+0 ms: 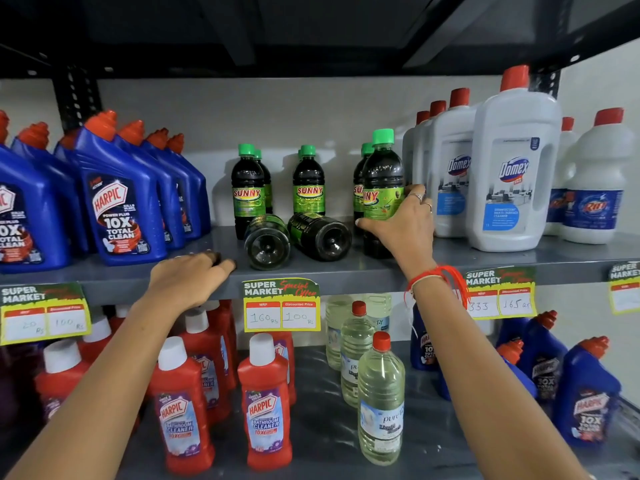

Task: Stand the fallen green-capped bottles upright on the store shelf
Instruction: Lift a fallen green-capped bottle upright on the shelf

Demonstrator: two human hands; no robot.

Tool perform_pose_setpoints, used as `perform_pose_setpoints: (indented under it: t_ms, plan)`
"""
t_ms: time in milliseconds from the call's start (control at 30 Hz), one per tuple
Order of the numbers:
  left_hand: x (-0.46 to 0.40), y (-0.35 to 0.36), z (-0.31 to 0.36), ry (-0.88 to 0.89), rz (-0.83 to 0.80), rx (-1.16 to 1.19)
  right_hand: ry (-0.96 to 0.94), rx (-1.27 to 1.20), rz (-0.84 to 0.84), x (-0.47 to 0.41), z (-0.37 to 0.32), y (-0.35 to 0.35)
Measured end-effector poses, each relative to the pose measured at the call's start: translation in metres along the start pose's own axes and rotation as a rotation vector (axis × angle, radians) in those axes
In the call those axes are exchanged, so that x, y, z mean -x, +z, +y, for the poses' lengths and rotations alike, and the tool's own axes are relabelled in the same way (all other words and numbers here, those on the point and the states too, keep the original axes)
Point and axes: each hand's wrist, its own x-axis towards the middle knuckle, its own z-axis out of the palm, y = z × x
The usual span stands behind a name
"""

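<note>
Two dark green-labelled bottles lie on their sides on the grey shelf [346, 268], bases toward me: one on the left [267, 242], one on the right [320, 235]. Behind them, green-capped Sunny bottles stand upright at the left [246, 188] and in the middle [308, 181]. My right hand [403, 223] grips the label of an upright green-capped bottle [382, 174] at the right of the group; another stands behind it. My left hand [192, 275] rests palm-down on the shelf's front edge, left of the fallen bottles, holding nothing.
Blue Harpic bottles [117, 199] crowd the shelf's left side. White Domex jugs [512, 168] stand close on the right. Price tags [281, 304] hang from the shelf edge. Below are red Harpic bottles [265, 403] and clear bottles [381, 400].
</note>
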Motion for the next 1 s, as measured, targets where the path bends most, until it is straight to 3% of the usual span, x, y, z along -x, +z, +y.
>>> perform_pose_setpoints:
  t_ms: [100, 233, 367, 600, 1000]
  plan:
    - [-0.001, 0.003, 0.0, -0.035, 0.003, 0.026, 0.021, -0.054, -0.062, -0.009, 0.004, -0.001]
    - [-0.004, 0.006, 0.0, -0.08, 0.015, 0.083, 0.195, -0.357, -0.183, -0.025, 0.013, -0.001]
    - [-0.004, 0.008, -0.001, -0.085, 0.036, 0.093, 0.216, -0.456, -0.242, -0.032, 0.02, 0.0]
    - [-0.003, 0.006, 0.002, -0.08, 0.036, 0.043, 0.047, 0.023, -0.023, -0.012, 0.016, 0.005]
    - [-0.011, 0.018, -0.004, -0.08, 0.104, 0.109, 0.073, -0.084, -0.09, -0.013, 0.011, 0.0]
